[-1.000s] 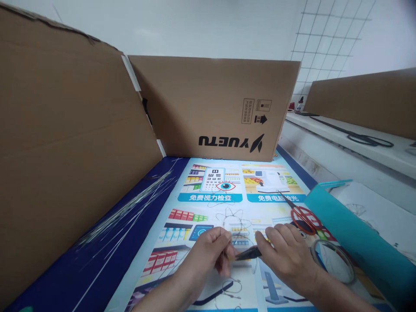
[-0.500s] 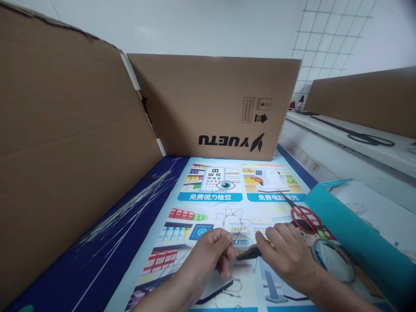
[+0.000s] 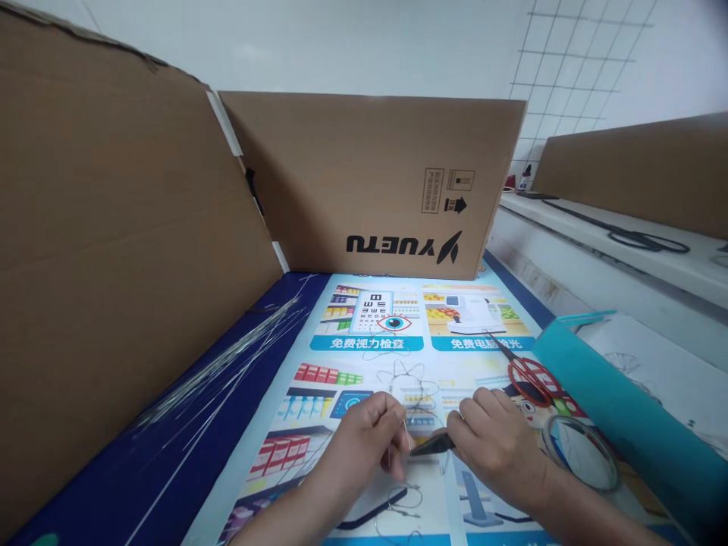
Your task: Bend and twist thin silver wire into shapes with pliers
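My left hand (image 3: 375, 436) is closed in a pinch on a thin wire (image 3: 406, 436) whose bent end stands out from the fingertips. My right hand (image 3: 494, 444) is wrapped round dark-jawed pliers (image 3: 432, 444); their handles are hidden in the palm. The tip of the pliers is at the wire, right beside my left fingers; I cannot tell whether the jaws grip it. Just beyond my hands lies a flower-shaped wire piece (image 3: 406, 379) with looped petals. Nearer to me are more curled wire loops (image 3: 405, 500) on the printed sheet.
A bundle of straight wires (image 3: 227, 360) lies on the blue cloth at left. To the right are red-handled scissors (image 3: 528, 375), a roll of tape (image 3: 581, 453) and a teal box (image 3: 619, 394) with wire pieces in it. Cardboard panels (image 3: 369, 167) stand at the back and left.
Both hands stay in nearly the same place. The pliers and my right hand have shifted very slightly left, and the wire at my left fingertips shows more plainly.
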### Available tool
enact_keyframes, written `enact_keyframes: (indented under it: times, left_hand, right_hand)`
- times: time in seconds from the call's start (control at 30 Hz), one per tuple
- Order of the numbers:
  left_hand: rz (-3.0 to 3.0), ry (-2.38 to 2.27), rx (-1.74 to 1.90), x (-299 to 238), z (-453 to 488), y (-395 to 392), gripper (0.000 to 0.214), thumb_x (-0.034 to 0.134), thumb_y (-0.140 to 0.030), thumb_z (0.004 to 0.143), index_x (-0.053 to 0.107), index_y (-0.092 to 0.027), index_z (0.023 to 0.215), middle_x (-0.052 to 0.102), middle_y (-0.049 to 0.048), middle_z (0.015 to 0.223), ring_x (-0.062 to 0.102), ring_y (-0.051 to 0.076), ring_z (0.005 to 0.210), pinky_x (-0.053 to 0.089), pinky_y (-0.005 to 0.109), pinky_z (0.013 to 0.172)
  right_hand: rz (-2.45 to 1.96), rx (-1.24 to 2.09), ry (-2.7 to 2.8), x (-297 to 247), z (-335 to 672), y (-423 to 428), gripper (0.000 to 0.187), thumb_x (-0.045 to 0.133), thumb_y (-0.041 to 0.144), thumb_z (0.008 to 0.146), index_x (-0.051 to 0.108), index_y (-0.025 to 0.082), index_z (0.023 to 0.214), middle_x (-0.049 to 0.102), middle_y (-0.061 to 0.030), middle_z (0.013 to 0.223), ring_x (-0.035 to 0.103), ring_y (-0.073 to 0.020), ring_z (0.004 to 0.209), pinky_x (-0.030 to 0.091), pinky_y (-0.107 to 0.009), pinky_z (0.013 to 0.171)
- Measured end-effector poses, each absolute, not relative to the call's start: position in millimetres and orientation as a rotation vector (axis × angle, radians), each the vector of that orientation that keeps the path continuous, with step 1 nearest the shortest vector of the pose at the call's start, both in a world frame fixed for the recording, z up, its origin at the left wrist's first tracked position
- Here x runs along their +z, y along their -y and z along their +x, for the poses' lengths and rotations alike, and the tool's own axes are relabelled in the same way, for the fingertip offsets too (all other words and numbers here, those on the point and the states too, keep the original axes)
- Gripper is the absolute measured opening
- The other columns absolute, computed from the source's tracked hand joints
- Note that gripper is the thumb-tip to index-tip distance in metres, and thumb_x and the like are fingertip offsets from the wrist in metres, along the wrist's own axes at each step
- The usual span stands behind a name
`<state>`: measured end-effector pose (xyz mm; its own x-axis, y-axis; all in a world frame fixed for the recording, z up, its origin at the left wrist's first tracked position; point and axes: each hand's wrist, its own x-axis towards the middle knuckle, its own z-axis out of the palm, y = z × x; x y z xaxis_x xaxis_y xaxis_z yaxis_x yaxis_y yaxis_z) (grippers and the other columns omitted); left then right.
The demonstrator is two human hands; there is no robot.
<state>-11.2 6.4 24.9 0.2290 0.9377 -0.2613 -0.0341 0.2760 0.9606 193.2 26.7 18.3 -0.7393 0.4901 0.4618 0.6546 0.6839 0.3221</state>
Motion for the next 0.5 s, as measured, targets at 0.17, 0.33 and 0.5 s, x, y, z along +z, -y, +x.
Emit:
enact_keyframes:
  times: [0.17, 0.33, 0.5]
  left_hand:
    - [1.343, -1.183, 0.913, 29.1, -12.4, -1.3, 0.025, 0.040, -0.036, 0.086, 0.047, -0.019, 0.070, 0.061, -0.0004, 0.064, 0.058, 0.012, 0.050, 0.043, 0.024, 0.053]
    - [1.807, -1.274, 0.827, 31.0, -18.4, 3.2, 0.023, 0.036, -0.032, 0.089, 0.051, -0.022, 0.076, 0.063, 0.0001, 0.061, 0.058, 0.015, 0.057, 0.038, 0.025, 0.057]
    - [2.097, -1.278, 0.696, 29.8, -20.8, 4.0, 0.022, 0.034, -0.031, 0.090, 0.053, -0.022, 0.083, 0.065, 0.0024, 0.066, 0.058, 0.017, 0.060, 0.035, 0.027, 0.058]
  right_hand:
    - [-0.977, -0.519, 2.623, 17.5, 190.1, -26.5, 0.013, 0.058, 0.020, 0.076, 0.049, 0.020, 0.066, 0.048, -0.0018, 0.066, 0.038, -0.0182, 0.067, 0.023, -0.032, 0.061]
    - [-1.082, -0.350, 2.728, 19.7, 187.5, -24.1, 0.014, 0.066, 0.021, 0.070, 0.053, 0.019, 0.068, 0.053, -0.0026, 0.068, 0.043, -0.0194, 0.071, 0.025, -0.032, 0.061]
    - [-1.207, -0.223, 2.831, 25.0, 186.7, -20.7, 0.013, 0.069, 0.022, 0.068, 0.057, 0.020, 0.069, 0.058, -0.0016, 0.070, 0.048, -0.0197, 0.070, 0.026, -0.030, 0.058]
